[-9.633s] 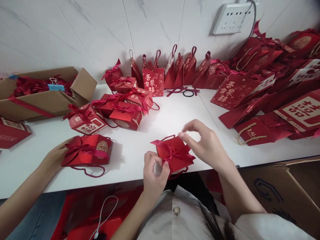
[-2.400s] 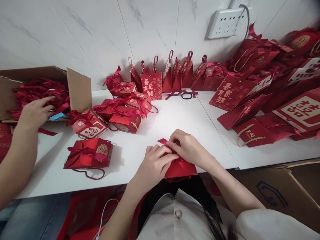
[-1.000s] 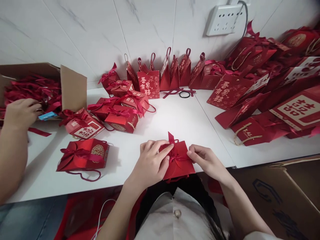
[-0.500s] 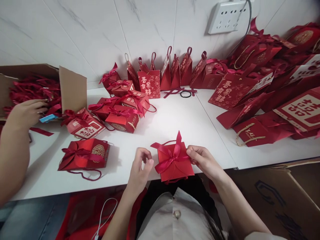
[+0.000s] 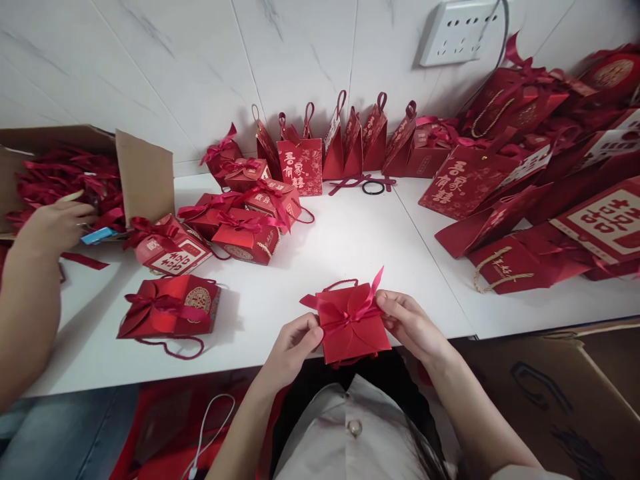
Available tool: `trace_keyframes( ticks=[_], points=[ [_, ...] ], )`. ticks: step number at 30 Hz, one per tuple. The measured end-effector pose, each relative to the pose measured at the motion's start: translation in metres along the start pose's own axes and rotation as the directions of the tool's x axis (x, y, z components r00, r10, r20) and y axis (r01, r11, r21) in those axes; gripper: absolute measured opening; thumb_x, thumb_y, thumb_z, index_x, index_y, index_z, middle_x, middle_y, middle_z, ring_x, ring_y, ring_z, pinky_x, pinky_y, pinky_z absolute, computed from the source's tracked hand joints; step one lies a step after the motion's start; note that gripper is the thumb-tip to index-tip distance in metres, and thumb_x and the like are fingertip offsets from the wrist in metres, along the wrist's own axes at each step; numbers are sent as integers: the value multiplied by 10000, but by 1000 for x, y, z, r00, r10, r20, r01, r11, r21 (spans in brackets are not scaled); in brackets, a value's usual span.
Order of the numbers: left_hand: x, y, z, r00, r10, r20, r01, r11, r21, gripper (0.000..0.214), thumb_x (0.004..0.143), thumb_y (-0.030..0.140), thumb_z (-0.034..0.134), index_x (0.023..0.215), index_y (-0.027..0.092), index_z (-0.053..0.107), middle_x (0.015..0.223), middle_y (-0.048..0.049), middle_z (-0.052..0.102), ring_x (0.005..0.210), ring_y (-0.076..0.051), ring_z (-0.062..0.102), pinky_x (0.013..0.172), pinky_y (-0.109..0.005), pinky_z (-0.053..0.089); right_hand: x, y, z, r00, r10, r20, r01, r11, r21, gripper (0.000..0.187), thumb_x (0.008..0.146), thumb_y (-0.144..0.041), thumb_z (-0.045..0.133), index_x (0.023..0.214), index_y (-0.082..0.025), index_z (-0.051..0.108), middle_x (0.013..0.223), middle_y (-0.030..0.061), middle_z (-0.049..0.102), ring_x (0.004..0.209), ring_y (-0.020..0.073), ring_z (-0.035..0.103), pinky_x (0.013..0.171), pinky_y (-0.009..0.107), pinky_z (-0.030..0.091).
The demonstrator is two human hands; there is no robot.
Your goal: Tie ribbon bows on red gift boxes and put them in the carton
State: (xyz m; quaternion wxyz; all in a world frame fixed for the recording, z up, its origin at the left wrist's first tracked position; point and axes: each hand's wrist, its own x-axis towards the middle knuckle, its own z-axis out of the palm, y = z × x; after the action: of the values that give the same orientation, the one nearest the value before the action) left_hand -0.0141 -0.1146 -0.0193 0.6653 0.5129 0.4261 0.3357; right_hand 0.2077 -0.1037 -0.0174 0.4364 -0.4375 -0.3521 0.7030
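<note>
A red gift box with a folded petal top sits at the table's front edge before me. A dark pink ribbon is tied in a bow across it, and a cord handle shows behind. At the box's left side, my left hand pinches a ribbon loop or end between thumb and fingers. My right hand is closed at the right side, thumb and forefinger on the ribbon by the box's corner. Left of my hands lies another bowed red box with a gold emblem.
A co-worker's hand reaches into a cardboard box of red ribbons at the left. Several red boxes stand behind, and a large pile of red gift bags fills the right. A black ring lies near the wall.
My left hand has moved right, from apart to the box's left side, and closed on the ribbon. The upright ribbon tail now leans right, towards my right hand.
</note>
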Motion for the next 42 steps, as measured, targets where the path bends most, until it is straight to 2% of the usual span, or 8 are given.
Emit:
trace_keyframes(
  ticks=[12, 16, 19, 25, 30, 32, 36, 42],
  points=[
    [1, -2, -3, 995, 56, -84, -45, 991, 129, 460, 782, 620, 548, 691, 194, 399, 675, 29, 385, 615, -110, 351, 592, -248, 331, 7, 4, -11, 996, -26, -84, 23, 999, -39, 414, 788, -541, 584, 575, -205, 470, 579, -26, 390, 518, 117, 356, 523, 269, 352],
    [0, -2, -3, 984, 132, -117, -93, 952, 292, 677, 522, 560, 805, 992, 221, 454, 963, -25, 504, 871, -178, 497, 782, -301, 425, 10, 5, -22, 979, -180, -95, 164, 974, -155, 307, 864, -465, 477, 967, -221, 633, 930, 57, 635, 884, 209, 584, 806, 348, 463],
    [11, -2, -9, 975, 131, -180, -68, 945, 319, 571, 681, 452, 737, 1116, 225, 446, 1093, -71, 525, 997, -204, 533, 879, -354, 436, 1, 2, -21, 979, -191, -69, 168, 952, -257, 323, 880, -438, 471, 1081, -240, 629, 1119, 62, 647, 1068, 233, 570, 970, 392, 400],
    [28, 9, -29, 679, 355, -643, -83, 907, 413, 276, 859, 370, 521, 1101, 241, 485, 1194, -77, 534, 1152, -202, 506, 988, -391, 391, -31, -15, -20, 996, -34, 80, 69, 871, -486, 477, 877, -477, 454, 518, -204, 610, 582, 47, 647, 532, 186, 587, 699, 366, 477],
    [19, 17, -21, 755, 387, -530, -95, 863, 496, 230, 883, 352, 483, 1060, 227, 557, 1164, -69, 581, 1156, -213, 516, 1016, -407, 378, -18, -17, -18, 895, -340, -291, 95, 780, -619, 365, 871, -427, 468, 578, -218, 532, 557, 10, 550, 565, 174, 548, 643, 337, 462],
    [18, 19, -15, 772, 417, -480, -108, 830, 547, 237, 876, 342, 502, 1070, 219, 559, 1152, -74, 582, 1137, -214, 530, 996, -402, 407, -7, -14, -12, 882, -427, -198, 196, 716, -670, 207, 853, -415, 525, 819, -218, 582, 806, 46, 618, 769, 208, 600, 699, 343, 489],
    [19, 19, -7, 725, 561, -400, -141, 688, 712, 314, 850, 307, 563, 1146, 215, 515, 1132, -78, 566, 1087, -205, 546, 949, -392, 449, 10, -8, 5, 858, -502, 107, 424, 577, -698, 429, 828, -393, 612, 1200, -247, 455, 1208, 104, 515, 1110, 250, 524, 875, 406, 498],
    [16, 22, -7, 624, 741, -249, -76, 375, 924, 102, 876, 263, 552, 925, 206, 621, 904, -44, 539, 859, -185, 557, 814, -358, 438, 13, -8, 22, 827, -559, 62, 404, 515, -756, 254, 915, -388, 489, 1135, -262, 512, 1199, 101, 503, 1122, 254, 524, 897, 434, 502]
  ],
)
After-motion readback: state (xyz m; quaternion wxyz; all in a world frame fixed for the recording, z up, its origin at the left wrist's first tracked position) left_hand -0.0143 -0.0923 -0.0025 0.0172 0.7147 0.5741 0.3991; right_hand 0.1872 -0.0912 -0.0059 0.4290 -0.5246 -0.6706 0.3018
